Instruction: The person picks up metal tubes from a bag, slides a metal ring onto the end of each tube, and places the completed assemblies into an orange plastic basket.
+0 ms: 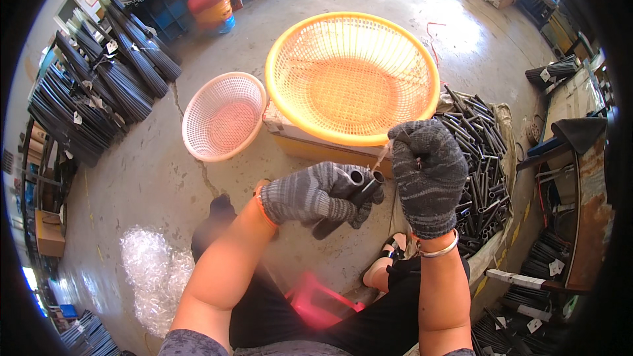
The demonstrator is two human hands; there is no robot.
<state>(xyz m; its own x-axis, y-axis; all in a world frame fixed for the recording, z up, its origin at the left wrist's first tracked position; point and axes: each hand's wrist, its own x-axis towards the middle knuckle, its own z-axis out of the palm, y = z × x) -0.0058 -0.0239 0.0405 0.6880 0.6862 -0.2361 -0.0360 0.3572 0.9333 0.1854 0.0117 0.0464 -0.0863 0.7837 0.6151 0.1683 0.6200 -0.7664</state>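
My left hand [306,194], in a dark grey striped glove, is closed round a few short dark metal tubes [366,191]. Their open round ends point up and away from me. Just right of it, my gloved right hand [430,178] is closed, thumb against curled fingers. A thin translucent strip [382,156], apparently plastic, runs from its fingertips down toward the tube ends. Both hands are in front of the near rim of a large orange plastic basket [280,102], which has nothing in it and rests on a cardboard box [300,145].
A smaller pink basket [224,82] stands left of the orange one. Many short dark tubes [484,178] lie heaped on sacking at the right. Clear plastic film [155,277] lies at lower left. Long bundled rods [99,86] line the left side. A pink stool [320,303] is below me.
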